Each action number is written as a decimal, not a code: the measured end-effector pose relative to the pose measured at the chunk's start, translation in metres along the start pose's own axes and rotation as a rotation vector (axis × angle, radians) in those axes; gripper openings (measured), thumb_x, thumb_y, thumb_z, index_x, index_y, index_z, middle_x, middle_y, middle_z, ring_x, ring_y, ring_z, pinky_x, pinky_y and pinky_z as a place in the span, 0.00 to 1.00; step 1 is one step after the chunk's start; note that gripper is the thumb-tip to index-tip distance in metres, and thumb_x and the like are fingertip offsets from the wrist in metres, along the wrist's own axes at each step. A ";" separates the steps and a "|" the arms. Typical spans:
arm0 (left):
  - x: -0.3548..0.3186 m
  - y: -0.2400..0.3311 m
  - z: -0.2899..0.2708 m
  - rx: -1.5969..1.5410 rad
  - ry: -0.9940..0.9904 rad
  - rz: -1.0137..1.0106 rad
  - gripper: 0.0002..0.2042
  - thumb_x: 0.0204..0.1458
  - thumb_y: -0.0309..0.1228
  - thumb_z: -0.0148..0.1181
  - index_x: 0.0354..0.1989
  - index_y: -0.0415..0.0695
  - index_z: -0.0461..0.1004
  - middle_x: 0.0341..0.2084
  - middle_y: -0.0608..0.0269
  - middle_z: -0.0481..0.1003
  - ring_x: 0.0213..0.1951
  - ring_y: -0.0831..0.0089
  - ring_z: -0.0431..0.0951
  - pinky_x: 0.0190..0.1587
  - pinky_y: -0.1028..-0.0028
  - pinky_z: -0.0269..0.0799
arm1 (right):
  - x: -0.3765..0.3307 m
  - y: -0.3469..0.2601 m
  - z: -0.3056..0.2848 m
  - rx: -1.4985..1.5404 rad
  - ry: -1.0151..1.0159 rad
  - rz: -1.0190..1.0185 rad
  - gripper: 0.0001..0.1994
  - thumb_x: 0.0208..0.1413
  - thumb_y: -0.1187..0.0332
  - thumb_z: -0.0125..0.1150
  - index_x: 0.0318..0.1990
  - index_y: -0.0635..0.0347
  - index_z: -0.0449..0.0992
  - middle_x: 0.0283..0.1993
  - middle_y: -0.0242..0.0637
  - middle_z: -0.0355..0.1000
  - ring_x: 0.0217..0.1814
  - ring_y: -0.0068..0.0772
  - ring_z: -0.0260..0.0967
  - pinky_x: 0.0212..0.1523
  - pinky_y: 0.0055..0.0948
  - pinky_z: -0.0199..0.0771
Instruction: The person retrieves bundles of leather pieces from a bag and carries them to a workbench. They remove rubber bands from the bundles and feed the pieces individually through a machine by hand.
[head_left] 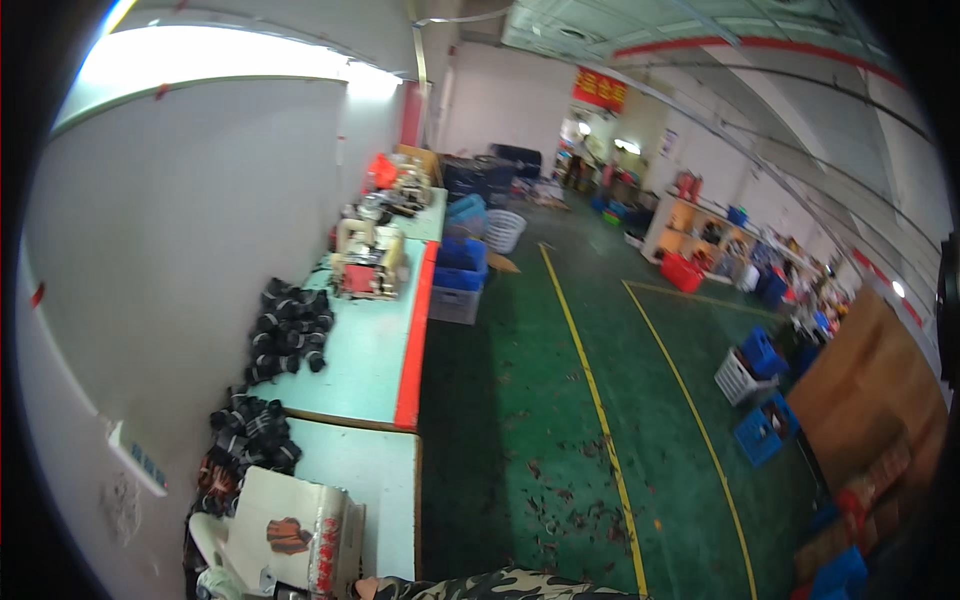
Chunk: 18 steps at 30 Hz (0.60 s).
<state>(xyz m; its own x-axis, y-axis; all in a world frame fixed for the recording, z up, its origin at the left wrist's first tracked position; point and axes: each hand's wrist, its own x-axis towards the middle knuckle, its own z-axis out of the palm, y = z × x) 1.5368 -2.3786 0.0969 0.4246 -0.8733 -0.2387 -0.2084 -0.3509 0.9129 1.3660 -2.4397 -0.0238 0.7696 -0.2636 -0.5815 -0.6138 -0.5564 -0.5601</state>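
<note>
hands: one hand (367, 588), apparently the right, is shown only in part at the lower edge, at the left end of a camouflage sleeve (510, 583); how far it is opened, and whether anything is held, cannot be told. the left hand is not shown.
machine: a pale machine (280, 490) is placed on the near surface (350, 455), just left of the visible hand; contact cannot be confirmed. its edge is marked in red.
glove: an orange and dark glove-shaped item (288, 536) is seen on the machine's top face.
bundles: dark bundles (255, 432) are heaped behind the machine, along the wall; further dark bundles (287, 330) are piled on the next surface (368, 370), which is edged in red.
second machine: a cream and red machine (368, 265) is stood at that surface's far end.
crates: a blue crate (460, 262) is stacked on a grey crate (455, 304) beside the surface.
floor: the green floor (500, 370) is marked by yellow lines (590, 385) and littered with dark scraps (570, 500).
</note>
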 end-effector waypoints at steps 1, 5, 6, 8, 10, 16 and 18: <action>0.009 0.001 0.002 0.011 -0.021 -0.002 0.13 0.51 0.34 0.46 0.41 0.41 0.70 0.34 0.57 0.73 0.37 0.69 0.74 0.36 0.69 0.71 | -0.018 -0.014 -0.017 0.015 -0.016 -0.005 0.19 0.44 0.60 0.53 0.42 0.63 0.67 0.31 0.48 0.69 0.33 0.47 0.67 0.35 0.41 0.67; 0.047 0.008 0.027 0.046 -0.116 -0.008 0.13 0.51 0.34 0.47 0.40 0.41 0.70 0.34 0.57 0.73 0.38 0.69 0.74 0.36 0.69 0.71 | -0.099 -0.048 -0.088 0.076 -0.076 -0.015 0.17 0.51 0.62 0.50 0.46 0.61 0.67 0.41 0.46 0.68 0.42 0.45 0.65 0.43 0.39 0.66; 0.055 0.008 0.033 0.055 -0.139 -0.012 0.13 0.51 0.34 0.47 0.40 0.41 0.70 0.34 0.57 0.73 0.38 0.69 0.73 0.36 0.69 0.71 | -0.115 -0.056 -0.098 0.093 -0.093 -0.021 0.16 0.52 0.63 0.49 0.47 0.61 0.67 0.43 0.46 0.67 0.45 0.44 0.65 0.45 0.38 0.65; 0.072 0.010 0.046 0.070 -0.184 -0.022 0.13 0.50 0.34 0.47 0.40 0.40 0.70 0.34 0.57 0.73 0.38 0.69 0.73 0.37 0.69 0.70 | -0.129 -0.066 -0.095 0.206 0.005 -0.025 0.14 0.52 0.67 0.47 0.44 0.63 0.70 0.43 0.48 0.68 0.46 0.43 0.65 0.45 0.35 0.65; 0.085 0.009 0.061 0.075 -0.217 -0.034 0.13 0.50 0.34 0.48 0.39 0.40 0.70 0.34 0.57 0.73 0.38 0.68 0.73 0.37 0.69 0.70 | -0.104 -0.066 -0.069 0.284 0.030 0.038 0.13 0.52 0.69 0.45 0.43 0.62 0.70 0.44 0.45 0.68 0.48 0.42 0.64 0.48 0.36 0.62; 0.089 -0.017 0.092 0.059 -0.250 -0.122 0.12 0.49 0.34 0.49 0.38 0.40 0.70 0.34 0.57 0.73 0.38 0.68 0.73 0.37 0.69 0.70 | -0.077 0.009 -0.021 0.407 0.091 0.152 0.10 0.51 0.69 0.47 0.39 0.59 0.71 0.42 0.42 0.68 0.47 0.41 0.64 0.48 0.38 0.61; 0.093 -0.022 0.103 0.038 -0.250 -0.133 0.12 0.49 0.34 0.49 0.38 0.39 0.70 0.35 0.57 0.73 0.39 0.68 0.73 0.38 0.69 0.70 | -0.077 0.038 -0.021 0.344 0.114 0.163 0.10 0.50 0.68 0.47 0.38 0.58 0.72 0.41 0.42 0.69 0.46 0.40 0.64 0.46 0.38 0.61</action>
<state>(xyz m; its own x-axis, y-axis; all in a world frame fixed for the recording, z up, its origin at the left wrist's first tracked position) 1.4899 -2.4872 0.0207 0.2209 -0.8733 -0.4343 -0.2007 -0.4765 0.8560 1.2867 -2.4569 0.0118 0.6599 -0.4234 -0.6207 -0.7378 -0.2090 -0.6418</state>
